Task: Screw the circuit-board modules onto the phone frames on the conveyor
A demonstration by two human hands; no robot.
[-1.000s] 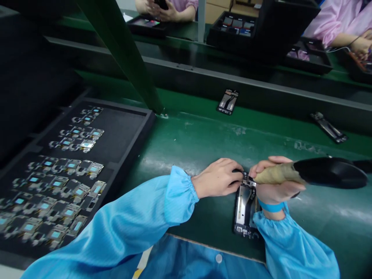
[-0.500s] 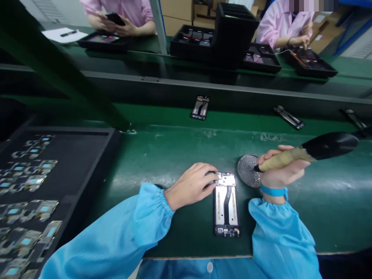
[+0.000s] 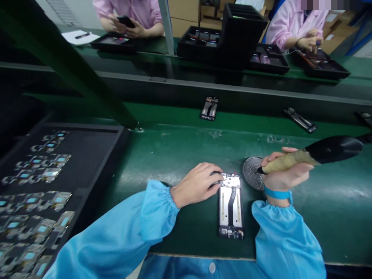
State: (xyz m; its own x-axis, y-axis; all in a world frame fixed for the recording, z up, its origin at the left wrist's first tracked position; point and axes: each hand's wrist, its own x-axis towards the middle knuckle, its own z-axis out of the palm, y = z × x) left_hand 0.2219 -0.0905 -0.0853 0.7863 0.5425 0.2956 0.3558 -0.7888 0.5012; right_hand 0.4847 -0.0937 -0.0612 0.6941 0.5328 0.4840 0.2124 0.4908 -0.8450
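An opened phone (image 3: 230, 205) lies flat on the green bench, its bright metal frame, dark ribbon cable and circuit boards showing. Curled fingers of my left hand (image 3: 200, 184) press on its upper left edge; the thumb is beside it and part of the fingertips is hidden. My right hand (image 3: 286, 176) is wrapped around the tape-covered grip of an electric screwdriver (image 3: 292, 159), whose black body points to the right. Its dark tip is over the edge of a round dimpled metal dish (image 3: 252, 173), just right of the phone. The hand covers the dish's right part.
A black tray (image 3: 95, 151) with rows of circuit boards (image 3: 46, 228) stands at left, beside a slanted green post (image 3: 87, 85). More phone parts (image 3: 209, 108) lie on the strip behind. Beyond the ledge, two people in pink work at black trays (image 3: 116, 42).
The whole view has shifted, so the bench and hands appear slightly further right. My left hand stays at the phone and my right hand still holds the screwdriver over the dish.
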